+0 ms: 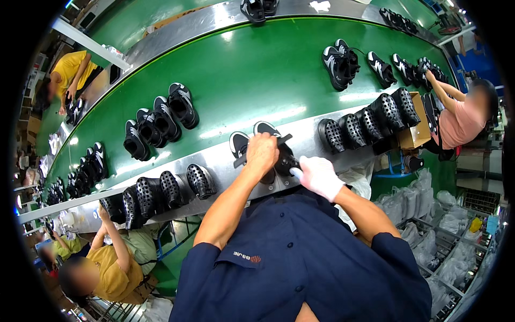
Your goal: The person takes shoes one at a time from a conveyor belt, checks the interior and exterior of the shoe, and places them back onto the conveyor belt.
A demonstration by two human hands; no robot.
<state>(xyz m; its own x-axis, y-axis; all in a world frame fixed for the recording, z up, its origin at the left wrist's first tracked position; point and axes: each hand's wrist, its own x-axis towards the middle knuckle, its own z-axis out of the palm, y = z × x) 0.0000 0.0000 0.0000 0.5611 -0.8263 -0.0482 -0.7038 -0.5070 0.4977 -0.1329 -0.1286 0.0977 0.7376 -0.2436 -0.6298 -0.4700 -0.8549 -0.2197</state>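
Two black sneakers with pale grey toes stand side by side at the metal edge in front of me: a left sneaker (239, 144) and a right sneaker (287, 159). Bare and closed, my left hand (263, 152) grips a flat black strip (284, 140) that lies crosswise over both shoes. In a white glove, my right hand (320, 177) is closed at the heel end of the right sneaker, its fingertips partly hidden by the shoe. A small blue spot shows at the glove's tip.
Black studded shoe forms (201, 181) line the metal ledge on both sides. More sneakers (161, 121) rest on the green conveyor belt (252, 70). A cardboard box (413, 129) stands at right. Co-workers sit left and right. Wire racks (456, 257) hold plastic-wrapped items at lower right.
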